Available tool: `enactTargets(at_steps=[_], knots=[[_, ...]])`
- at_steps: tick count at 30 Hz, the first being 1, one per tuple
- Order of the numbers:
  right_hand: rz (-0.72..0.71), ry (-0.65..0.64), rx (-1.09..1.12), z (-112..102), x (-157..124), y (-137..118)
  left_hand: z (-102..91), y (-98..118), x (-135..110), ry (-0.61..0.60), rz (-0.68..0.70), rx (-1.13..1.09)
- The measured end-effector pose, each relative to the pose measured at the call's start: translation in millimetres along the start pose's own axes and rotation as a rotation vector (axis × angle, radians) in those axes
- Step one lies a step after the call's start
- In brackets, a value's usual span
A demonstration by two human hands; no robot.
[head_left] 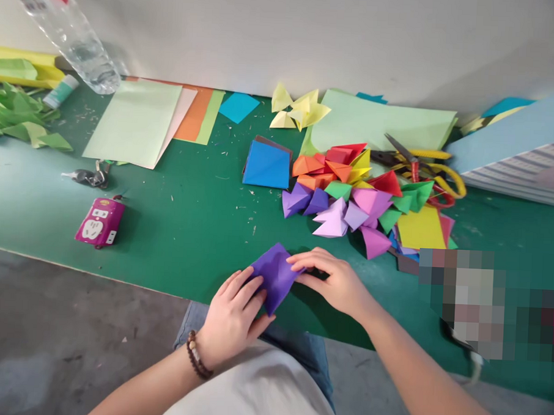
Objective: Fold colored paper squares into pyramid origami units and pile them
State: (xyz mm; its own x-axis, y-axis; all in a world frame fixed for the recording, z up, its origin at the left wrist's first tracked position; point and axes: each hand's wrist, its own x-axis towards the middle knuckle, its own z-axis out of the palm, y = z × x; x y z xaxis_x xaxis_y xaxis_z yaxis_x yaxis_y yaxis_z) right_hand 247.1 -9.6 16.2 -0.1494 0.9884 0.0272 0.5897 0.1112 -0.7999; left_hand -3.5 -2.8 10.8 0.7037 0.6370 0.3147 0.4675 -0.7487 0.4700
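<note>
A sheet of purple origami paper lies between my hands near the front edge of the green table. My left hand, with a beaded bracelet on its wrist, rests its fingers on the paper's left side. At the paper's right corner, my right hand pinches the edge between thumb and fingers. Beyond them sit a stack of blue square paper and a cluster of folded paper pieces in several colours, among them a pink one and purple ones.
Scissors with yellow handles and a yellow paper stack lie to the right. A magenta power socket, keys, a pale green sheet and a water bottle are on the left. A wall stands behind.
</note>
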Motion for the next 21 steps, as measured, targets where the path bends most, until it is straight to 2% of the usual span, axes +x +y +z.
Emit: enactTargets(at_steps=[4,7,10,17,21], knots=[[0.253,-0.036,-0.032,1,14,-6,2.4,2,-2,-0.027,0.034,-0.012],[0.332,-0.051,-0.096,2,24,-12,-2.9,-2,-2,-0.018,-0.011,-0.068],[0.35,-0.053,-0.152,5,32,-17,-9.5,-4,4,-0.002,-0.116,-0.089],[0.336,0.01,-0.269,15,32,-23,-12.6,0,23,-0.195,-0.014,0.089],[0.325,0.08,-0.344,22,29,-23,-6.3,0,21,-0.205,-0.017,0.162]])
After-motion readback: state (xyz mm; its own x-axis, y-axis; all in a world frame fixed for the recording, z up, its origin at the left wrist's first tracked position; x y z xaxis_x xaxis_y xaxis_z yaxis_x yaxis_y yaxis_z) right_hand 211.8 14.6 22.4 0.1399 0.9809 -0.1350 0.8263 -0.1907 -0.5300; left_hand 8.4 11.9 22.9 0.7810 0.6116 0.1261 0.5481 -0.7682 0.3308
